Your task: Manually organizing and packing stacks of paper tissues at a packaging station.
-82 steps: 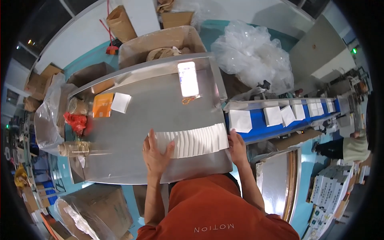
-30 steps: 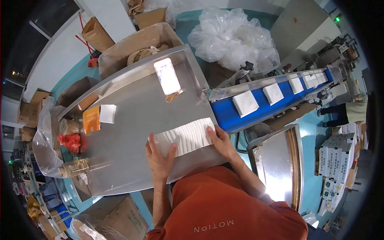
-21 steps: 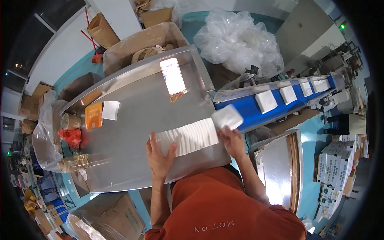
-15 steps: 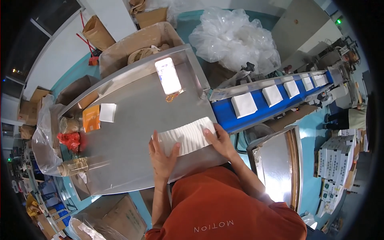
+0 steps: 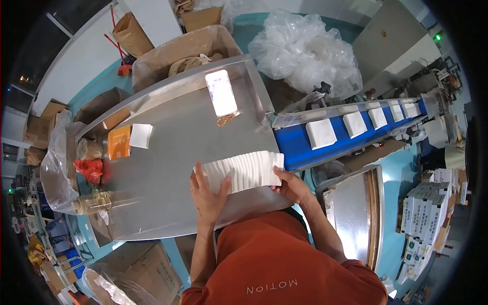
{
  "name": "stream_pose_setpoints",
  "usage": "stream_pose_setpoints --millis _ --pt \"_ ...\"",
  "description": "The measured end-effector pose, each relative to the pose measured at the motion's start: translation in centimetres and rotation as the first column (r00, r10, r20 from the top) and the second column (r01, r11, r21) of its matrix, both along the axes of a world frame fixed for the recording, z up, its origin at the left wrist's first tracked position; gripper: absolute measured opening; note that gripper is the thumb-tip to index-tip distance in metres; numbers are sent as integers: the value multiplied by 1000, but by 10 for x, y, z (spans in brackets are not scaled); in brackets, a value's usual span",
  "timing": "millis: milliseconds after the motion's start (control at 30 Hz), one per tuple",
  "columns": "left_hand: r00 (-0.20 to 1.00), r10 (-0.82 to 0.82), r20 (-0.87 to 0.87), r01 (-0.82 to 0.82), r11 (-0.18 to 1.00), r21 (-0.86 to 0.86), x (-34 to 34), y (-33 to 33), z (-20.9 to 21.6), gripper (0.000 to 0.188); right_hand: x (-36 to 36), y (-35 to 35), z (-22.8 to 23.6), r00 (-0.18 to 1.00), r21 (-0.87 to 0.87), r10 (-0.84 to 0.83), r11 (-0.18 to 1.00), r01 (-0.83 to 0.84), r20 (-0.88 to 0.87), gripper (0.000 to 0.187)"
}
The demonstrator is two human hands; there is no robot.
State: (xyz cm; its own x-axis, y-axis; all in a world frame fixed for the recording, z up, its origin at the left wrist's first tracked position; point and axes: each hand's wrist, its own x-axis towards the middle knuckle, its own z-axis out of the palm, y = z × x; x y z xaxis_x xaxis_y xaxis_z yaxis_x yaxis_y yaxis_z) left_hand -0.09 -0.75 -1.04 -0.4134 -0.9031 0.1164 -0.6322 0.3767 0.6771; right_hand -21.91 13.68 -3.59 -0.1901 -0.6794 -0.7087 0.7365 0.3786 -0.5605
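A row of white folded paper napkins (image 5: 239,171) stands on edge, packed side by side, at the near edge of the steel table (image 5: 168,178). Around its left end my left hand (image 5: 208,197) is closed, fingers on the far side and thumb on the near side. My right hand (image 5: 294,187) pinches the napkins at the right end (image 5: 275,169), which lean slightly apart from the rest. Part of my right fingers is hidden behind them. To the right, white napkin stacks (image 5: 321,133) lie spaced along a blue conveyor belt (image 5: 297,152).
A lit phone (image 5: 221,93) and an orange beaded string (image 5: 224,120) lie on the table's far side. An orange packet (image 5: 119,143), a white pad (image 5: 141,136), a red plastic bag (image 5: 89,170) and a tape roll (image 5: 92,203) are at left. Clear plastic bags (image 5: 305,51) heap beyond the conveyor.
My right hand has shifted from atop the row's right end to its near corner. The end napkins now stand slightly apart. The stacks on the belt have moved little relative to the table.
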Motion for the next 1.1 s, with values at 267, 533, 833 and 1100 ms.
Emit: stream_pose_setpoints --millis 267,533,833,1100 --pt "998 -59 -31 60 998 36 -1 -1 5 88 -19 1 -39 934 -205 -322 935 289 -154 31" --pt "938 187 -292 -48 904 424 13 -12 -15 69 17 -28 10 827 -22 20 999 -39 -562 56" --pt "938 183 -293 -25 882 470 9 -9 -5 76 -3 -14 -17 867 -86 62 989 -120 -495 33" --pt "984 114 -138 -119 992 -28 -1 2 3 95 4 -17 15 361 19 63 992 -126 -930 14"
